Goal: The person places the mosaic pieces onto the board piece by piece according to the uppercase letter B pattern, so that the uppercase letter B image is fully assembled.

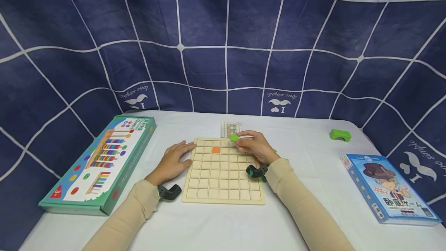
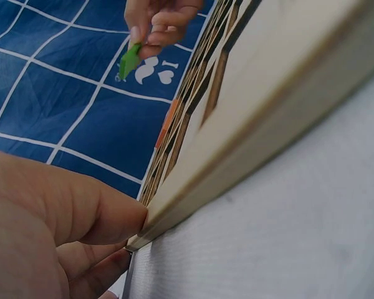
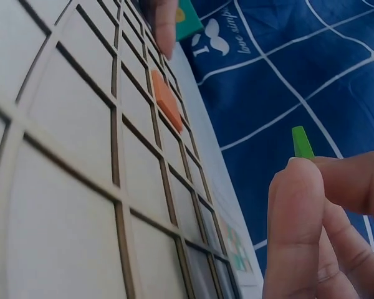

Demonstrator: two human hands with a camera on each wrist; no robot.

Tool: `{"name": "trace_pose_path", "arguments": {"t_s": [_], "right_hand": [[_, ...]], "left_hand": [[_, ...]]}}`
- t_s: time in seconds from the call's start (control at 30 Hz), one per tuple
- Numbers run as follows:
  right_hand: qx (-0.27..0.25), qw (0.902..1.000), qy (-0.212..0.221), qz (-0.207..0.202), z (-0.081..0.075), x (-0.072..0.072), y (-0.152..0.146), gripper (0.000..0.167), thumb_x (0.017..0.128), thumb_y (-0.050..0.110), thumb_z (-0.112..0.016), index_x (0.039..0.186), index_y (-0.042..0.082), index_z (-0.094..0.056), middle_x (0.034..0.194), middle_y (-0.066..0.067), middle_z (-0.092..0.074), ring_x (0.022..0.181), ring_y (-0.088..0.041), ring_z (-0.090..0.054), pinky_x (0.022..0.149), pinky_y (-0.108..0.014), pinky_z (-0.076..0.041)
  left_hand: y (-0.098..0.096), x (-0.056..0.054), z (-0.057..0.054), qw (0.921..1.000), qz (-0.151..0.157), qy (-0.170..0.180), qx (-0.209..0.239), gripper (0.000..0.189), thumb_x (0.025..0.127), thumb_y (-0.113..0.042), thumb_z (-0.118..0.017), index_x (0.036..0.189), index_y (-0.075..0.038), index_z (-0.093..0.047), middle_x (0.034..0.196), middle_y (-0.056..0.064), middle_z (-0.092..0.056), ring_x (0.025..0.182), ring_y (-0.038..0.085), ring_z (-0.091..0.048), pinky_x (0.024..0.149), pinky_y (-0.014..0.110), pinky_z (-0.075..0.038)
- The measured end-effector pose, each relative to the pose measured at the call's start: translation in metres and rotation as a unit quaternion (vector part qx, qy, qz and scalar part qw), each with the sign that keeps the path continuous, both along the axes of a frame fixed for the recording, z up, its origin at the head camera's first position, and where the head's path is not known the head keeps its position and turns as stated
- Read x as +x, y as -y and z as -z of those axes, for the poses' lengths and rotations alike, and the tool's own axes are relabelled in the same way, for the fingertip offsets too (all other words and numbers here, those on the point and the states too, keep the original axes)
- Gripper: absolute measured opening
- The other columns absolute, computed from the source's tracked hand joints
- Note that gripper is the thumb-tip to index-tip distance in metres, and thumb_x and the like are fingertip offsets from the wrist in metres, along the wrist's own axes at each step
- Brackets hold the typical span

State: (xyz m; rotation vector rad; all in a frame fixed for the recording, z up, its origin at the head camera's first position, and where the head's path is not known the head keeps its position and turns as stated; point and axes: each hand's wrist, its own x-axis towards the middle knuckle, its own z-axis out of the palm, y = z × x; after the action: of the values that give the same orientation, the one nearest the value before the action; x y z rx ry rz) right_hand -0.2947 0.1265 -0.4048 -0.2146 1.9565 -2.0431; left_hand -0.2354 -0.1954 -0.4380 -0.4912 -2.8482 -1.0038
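Observation:
A wooden grid board (image 1: pixel 223 203) lies flat on the white table, with one orange tile (image 1: pixel 216 150) in a cell of its upper rows. My right hand (image 1: pixel 257 146) pinches a small green tile (image 1: pixel 234 138) between thumb and fingertips, above the board's far edge. The same green tile (image 3: pixel 302 143) sticks up from the fingertips in the right wrist view. My left hand (image 1: pixel 174 161) rests at the board's left side, its thumb (image 2: pixel 115 215) and fingertips touching the edge. A small pattern card (image 1: pixel 226 130) with a printed coloured grid lies just behind the board.
Several coloured pieces (image 1: pixel 263 179) show partly beneath my right wrist, right of the board. On the left lies a long green game box (image 1: pixel 104 158). A blue game box (image 1: pixel 390 189) and a green arch block (image 1: pixel 340 134) are on the right. Behind the table hangs a blue checked cloth (image 1: pixel 202 69).

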Motion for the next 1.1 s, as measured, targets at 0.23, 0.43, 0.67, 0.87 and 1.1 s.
{"name": "trace_pose_path", "arguments": {"t_s": [0.23, 0.43, 0.67, 0.87, 1.1], "right_hand": [[0.007, 1.0000, 0.004, -0.002, 0.002, 0.000, 0.018, 0.040, 0.101, -0.010, -0.065, 0.140, -0.015, -0.058, 0.100, -0.017, -0.079, 0.079, -0.011, -0.075, 0.072, -0.020, -0.064], [0.035, 0.9993, -0.008, -0.014, 0.010, 0.000, 0.025, 0.037, 0.102, -0.009, -0.064, 0.139, -0.014, -0.060, 0.099, -0.016, -0.080, 0.076, -0.010, -0.074, 0.069, -0.021, -0.064], [0.091, 0.9953, -0.031, -0.009, 0.014, 0.001, 0.027, 0.032, 0.099, -0.007, -0.071, 0.131, -0.010, -0.067, 0.090, -0.004, -0.072, 0.067, -0.009, -0.068, 0.065, -0.021, -0.063], [0.146, 0.9880, -0.047, -0.015, 0.014, 0.005, 0.027, 0.029, 0.099, -0.001, -0.073, 0.128, -0.007, -0.070, 0.085, -0.003, -0.063, 0.061, -0.010, -0.066, 0.059, -0.019, -0.059], [0.184, 0.9791, -0.082, -0.028, 0.015, 0.006, 0.026, 0.028, 0.097, 0.000, -0.074, 0.124, -0.006, -0.073, 0.080, -0.003, -0.065, 0.060, -0.009, -0.065, 0.057, -0.019, -0.054]], "left_hand": [[0.000, -0.001, 0.001, 1.0000, 0.002, 0.002, 0.002, 0.057, 0.101, -0.013, -0.063, 0.155, 0.000, -0.056, 0.163, 0.020, -0.051, 0.160, 0.045, -0.031, 0.131, 0.064, -0.013], [0.000, -0.001, 0.001, 1.0000, 0.002, -0.001, 0.001, 0.057, 0.100, -0.012, -0.063, 0.155, 0.001, -0.056, 0.163, 0.020, -0.051, 0.159, 0.046, -0.031, 0.131, 0.065, -0.014], [0.000, -0.001, 0.000, 1.0000, 0.002, -0.002, 0.002, 0.057, 0.100, -0.012, -0.063, 0.155, 0.000, -0.056, 0.163, 0.020, -0.052, 0.159, 0.046, -0.031, 0.131, 0.065, -0.014], [0.000, 0.000, 0.001, 1.0000, 0.001, -0.002, -0.001, 0.058, 0.100, -0.013, -0.064, 0.155, 0.000, -0.056, 0.163, 0.020, -0.051, 0.159, 0.046, -0.032, 0.131, 0.065, -0.015], [-0.001, 0.001, -0.001, 1.0000, 0.001, -0.001, 0.004, 0.057, 0.100, -0.012, -0.063, 0.156, 0.001, -0.055, 0.163, 0.020, -0.051, 0.160, 0.046, -0.030, 0.131, 0.064, -0.014]]}}
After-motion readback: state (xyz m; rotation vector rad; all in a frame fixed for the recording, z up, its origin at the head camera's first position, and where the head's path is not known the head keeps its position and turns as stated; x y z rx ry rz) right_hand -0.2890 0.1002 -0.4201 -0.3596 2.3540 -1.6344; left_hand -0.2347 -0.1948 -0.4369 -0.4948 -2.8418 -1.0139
